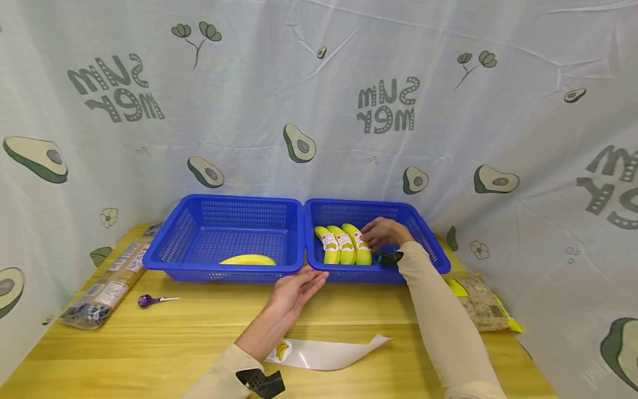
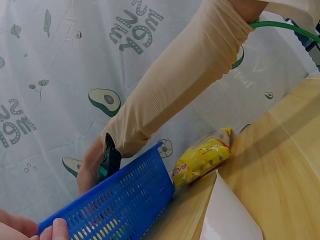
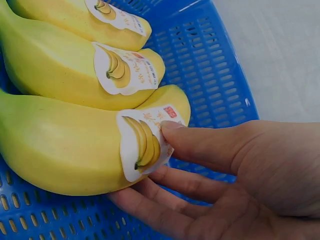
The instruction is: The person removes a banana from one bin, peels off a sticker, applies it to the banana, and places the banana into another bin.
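Three yellow bananas with white labels lie side by side in the right blue basket (image 1: 423, 235). My right hand (image 1: 384, 231) is at the rightmost banana (image 3: 65, 145). Its thumb presses on the banana's label (image 3: 145, 142), which bears a banana picture, while the fingers meet the banana's side. Beyond it in the right wrist view are the middle banana (image 3: 55, 62) and the far one (image 3: 65, 17). My left hand (image 1: 294, 293) is at the near left corner of this basket, fingers nearly straight against its front, right below the rim.
The left blue basket (image 1: 224, 200) adjoins the right one and holds one banana (image 1: 248, 259). In front lies a label strip (image 1: 324, 354) with one banana sticker. A lollipop (image 1: 147, 300) and a long wrapped package (image 1: 107, 288) lie left; a yellow bag (image 1: 480, 302) lies right.
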A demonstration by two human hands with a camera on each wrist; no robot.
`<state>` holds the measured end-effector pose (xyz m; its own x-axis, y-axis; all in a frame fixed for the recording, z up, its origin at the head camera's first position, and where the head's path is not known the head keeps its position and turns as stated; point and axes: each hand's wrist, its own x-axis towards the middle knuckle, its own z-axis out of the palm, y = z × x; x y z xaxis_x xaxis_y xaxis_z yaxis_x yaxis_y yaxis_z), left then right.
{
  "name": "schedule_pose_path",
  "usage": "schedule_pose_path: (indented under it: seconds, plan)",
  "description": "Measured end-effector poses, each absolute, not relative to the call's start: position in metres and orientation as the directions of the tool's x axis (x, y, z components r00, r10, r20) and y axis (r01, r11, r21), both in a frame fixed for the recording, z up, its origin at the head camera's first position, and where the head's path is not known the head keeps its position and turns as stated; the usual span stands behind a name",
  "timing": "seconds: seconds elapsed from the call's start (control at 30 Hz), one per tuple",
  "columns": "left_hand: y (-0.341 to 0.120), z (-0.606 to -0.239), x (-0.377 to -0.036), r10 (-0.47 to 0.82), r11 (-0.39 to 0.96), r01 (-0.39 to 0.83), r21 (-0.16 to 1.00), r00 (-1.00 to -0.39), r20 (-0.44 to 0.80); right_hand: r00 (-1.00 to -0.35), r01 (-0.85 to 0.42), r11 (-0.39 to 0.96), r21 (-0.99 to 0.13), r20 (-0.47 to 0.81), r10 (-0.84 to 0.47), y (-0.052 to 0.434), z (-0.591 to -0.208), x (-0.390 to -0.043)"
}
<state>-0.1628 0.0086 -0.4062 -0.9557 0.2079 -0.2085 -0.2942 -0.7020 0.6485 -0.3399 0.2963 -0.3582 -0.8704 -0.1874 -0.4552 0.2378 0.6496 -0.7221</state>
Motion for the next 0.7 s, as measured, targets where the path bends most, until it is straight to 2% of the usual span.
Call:
schedule_pose_path:
  seconds: [0.7]
  plan:
    - [0.0047,-0.4047,-0.1635,0.216,-0.69,-0.307,0.656,-0.952,-0.218,-0.886,0.198,0.714,-0.672,-0.434,-0.162,0.2945,-0.3536,-0.3386]
